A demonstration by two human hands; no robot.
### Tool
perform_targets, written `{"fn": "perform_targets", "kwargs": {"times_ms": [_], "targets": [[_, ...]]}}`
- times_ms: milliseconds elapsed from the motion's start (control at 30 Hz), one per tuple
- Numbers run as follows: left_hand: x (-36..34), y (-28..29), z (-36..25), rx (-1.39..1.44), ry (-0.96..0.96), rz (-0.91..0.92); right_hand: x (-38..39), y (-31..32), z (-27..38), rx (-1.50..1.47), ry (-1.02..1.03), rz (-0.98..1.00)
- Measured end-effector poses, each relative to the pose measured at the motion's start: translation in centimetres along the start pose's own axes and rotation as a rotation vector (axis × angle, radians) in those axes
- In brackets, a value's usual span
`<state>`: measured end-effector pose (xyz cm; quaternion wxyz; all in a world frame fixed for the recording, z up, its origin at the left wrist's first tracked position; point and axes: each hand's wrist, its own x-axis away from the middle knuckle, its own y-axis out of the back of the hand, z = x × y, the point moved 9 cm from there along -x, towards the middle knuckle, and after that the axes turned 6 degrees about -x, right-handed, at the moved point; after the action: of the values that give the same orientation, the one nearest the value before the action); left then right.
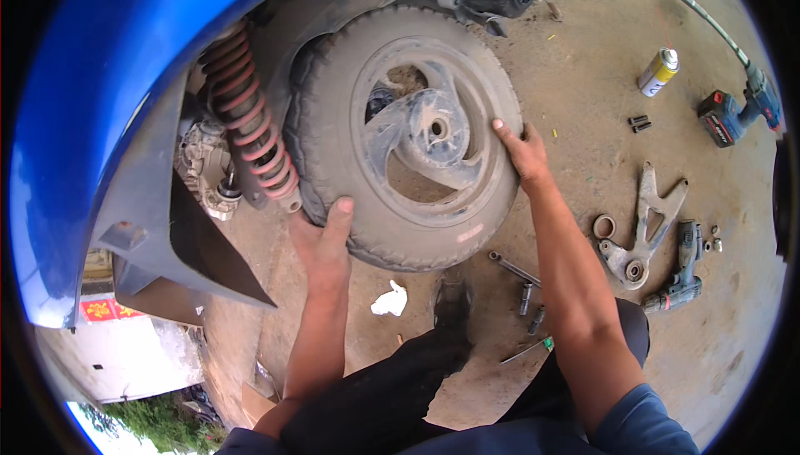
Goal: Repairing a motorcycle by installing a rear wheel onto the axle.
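A dusty scooter wheel (333,122) with a knobbly tyre and a spoked metal rim fills the middle of the view. My left hand (322,242) grips the tyre at its lower left, thumb on the sidewall and the other fingers hidden behind. On the right side, my right hand (525,155) clasps the tyre, its thumb resting near the rim. An open bore shows in the hub (437,127). Close to the tyre's left edge hangs a shock absorber (250,117) with a faded red spring, its lower eye just above my left hand.
A blue body panel (92,80) overhangs the left. On the floor to the right lie a spray can (658,73), a cordless tool (733,109), a metal bracket (648,222), a ring (604,226) and a second power tool (685,272). A ratchet (515,267) lies near my leg.
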<state>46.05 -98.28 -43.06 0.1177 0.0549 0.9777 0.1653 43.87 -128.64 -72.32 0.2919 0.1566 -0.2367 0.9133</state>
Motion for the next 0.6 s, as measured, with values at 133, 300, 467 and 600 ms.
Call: {"fn": "perform_targets", "kwargs": {"times_ms": [133,300,467,600], "targets": [[-0.6,-0.6,-0.1,-0.047,-0.095,0.024,-0.5,2.0,-1.9,0.019,0.044,-0.083],[-1.8,0.9,-1.1,-0.162,-0.188,0.058,1.0,-1.2,-2.6,-0.012,0.003,0.062],[-2.5,1.4,-0.6,-0.096,-0.172,0.034,1.3,-0.8,-1.2,-0.024,0.0,0.029],[-1.8,0.2,-1.2,0.031,-0.145,0.039,1.7,1.1,0.0,0.121,0.017,-0.044]]}}
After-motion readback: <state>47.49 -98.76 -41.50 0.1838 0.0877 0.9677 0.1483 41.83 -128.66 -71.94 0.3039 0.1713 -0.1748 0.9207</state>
